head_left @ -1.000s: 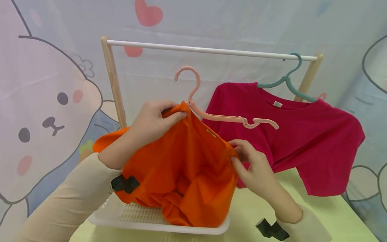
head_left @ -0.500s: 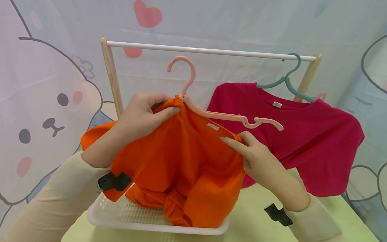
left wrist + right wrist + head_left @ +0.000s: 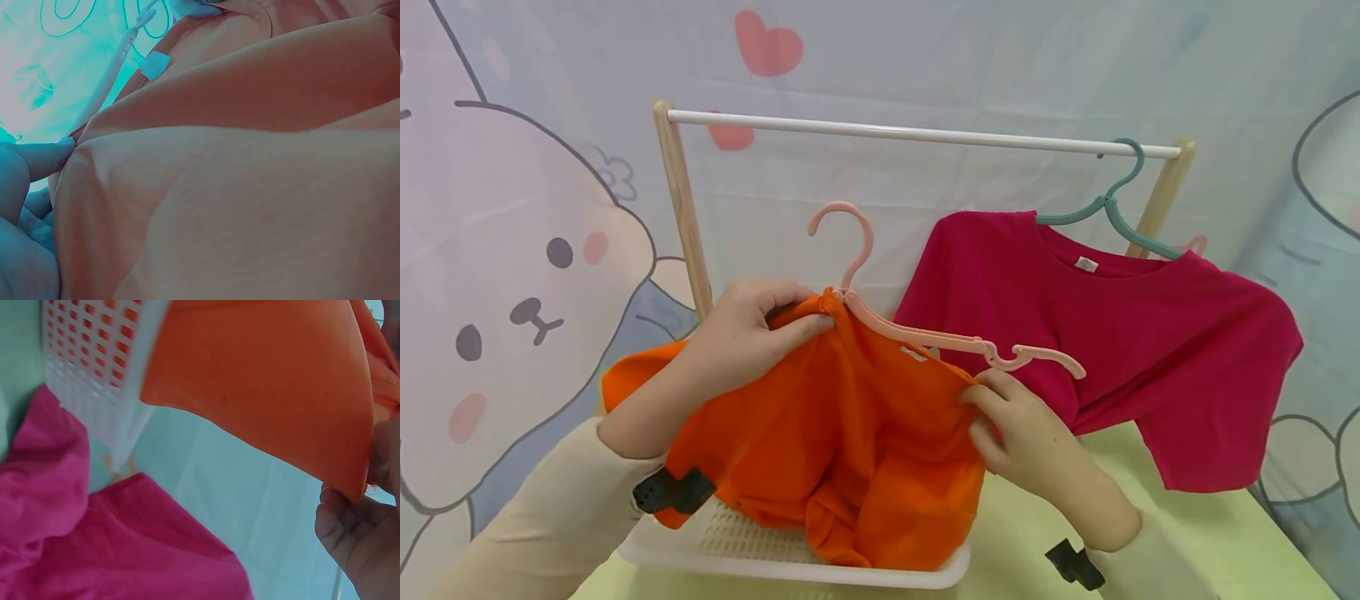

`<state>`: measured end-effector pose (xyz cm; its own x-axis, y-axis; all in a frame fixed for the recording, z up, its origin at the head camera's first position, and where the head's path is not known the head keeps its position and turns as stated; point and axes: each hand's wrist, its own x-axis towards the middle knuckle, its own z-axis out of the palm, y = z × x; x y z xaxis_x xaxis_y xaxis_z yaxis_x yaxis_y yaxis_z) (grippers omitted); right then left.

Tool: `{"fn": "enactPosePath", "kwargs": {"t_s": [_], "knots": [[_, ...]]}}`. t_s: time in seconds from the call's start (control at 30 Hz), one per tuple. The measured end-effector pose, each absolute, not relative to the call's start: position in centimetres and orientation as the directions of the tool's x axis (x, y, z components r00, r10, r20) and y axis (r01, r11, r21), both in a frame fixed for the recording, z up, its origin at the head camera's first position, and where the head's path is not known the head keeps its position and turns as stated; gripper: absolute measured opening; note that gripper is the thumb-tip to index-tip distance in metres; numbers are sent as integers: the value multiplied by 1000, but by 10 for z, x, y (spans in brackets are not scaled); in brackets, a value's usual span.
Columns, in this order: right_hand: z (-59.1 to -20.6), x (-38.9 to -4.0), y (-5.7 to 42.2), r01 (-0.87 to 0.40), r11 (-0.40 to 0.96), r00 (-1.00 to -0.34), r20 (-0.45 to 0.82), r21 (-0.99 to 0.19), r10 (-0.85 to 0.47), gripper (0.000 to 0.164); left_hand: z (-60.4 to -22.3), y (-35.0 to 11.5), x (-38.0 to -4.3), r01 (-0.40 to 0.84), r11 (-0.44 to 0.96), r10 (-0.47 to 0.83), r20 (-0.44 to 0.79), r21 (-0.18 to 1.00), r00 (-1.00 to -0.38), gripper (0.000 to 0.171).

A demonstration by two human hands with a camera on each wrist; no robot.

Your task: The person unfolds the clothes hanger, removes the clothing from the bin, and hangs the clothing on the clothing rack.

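Observation:
An orange T-shirt [image 3: 895,475] hangs bunched over a white basket, its neckline held up between both hands. My left hand [image 3: 748,333] pinches the neckline at the neck of a pink folding hanger [image 3: 917,335]. The hanger's left arm is hidden by the shirt; its right arm sticks out along the neckline, outside the fabric. With thumb and fingers my right hand [image 3: 1026,429] grips the shirt's right edge, below the hanger's notched end. In the left wrist view, a pale collar tag [image 3: 155,65] shows inside the neckline. The right wrist view shows the fabric edge between the right fingers [image 3: 340,519].
The white basket [image 3: 737,565] stands on a pale green table [image 3: 1030,542]. Behind it is a rack with a white rail [image 3: 895,132] and wooden posts. A magenta T-shirt [image 3: 1195,375] hangs at its right on a green hanger [image 3: 1123,221].
The left hand, hanger and orange neckline rose leftward, then sank again. The right hand moved out to the right, its index finger lying over the neckline, then came back and gripped the edge lower.

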<state>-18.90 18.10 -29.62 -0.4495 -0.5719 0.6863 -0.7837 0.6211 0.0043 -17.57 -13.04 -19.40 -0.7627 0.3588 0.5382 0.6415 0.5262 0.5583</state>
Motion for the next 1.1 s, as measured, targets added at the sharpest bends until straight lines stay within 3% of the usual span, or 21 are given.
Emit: {"fn": "enactPosePath", "kwargs": {"t_s": [0.2,0.47,0.73,0.97,1.1], "knots": [[-307,-195,182,-823,568,-384,715,22,-584,22,-205,-139,-171,647,499,385,522,576,-761,14],[-313,-193,198,-885,451,-366,774,-117,-517,34,-217,-158,-170,634,493,380,508,596,-773,16],[-312,-189,210,-901,285,-431,739,-326,-517,50,-223,-175,-172,678,468,406,543,567,-735,22],[-313,-188,221,-866,177,-486,701,-468,-522,5,-227,-185,-174,691,481,383,579,540,-720,18],[-313,-187,227,-866,128,-472,706,-483,-528,5,-229,-190,-174,682,502,364,586,532,-725,16]]}}
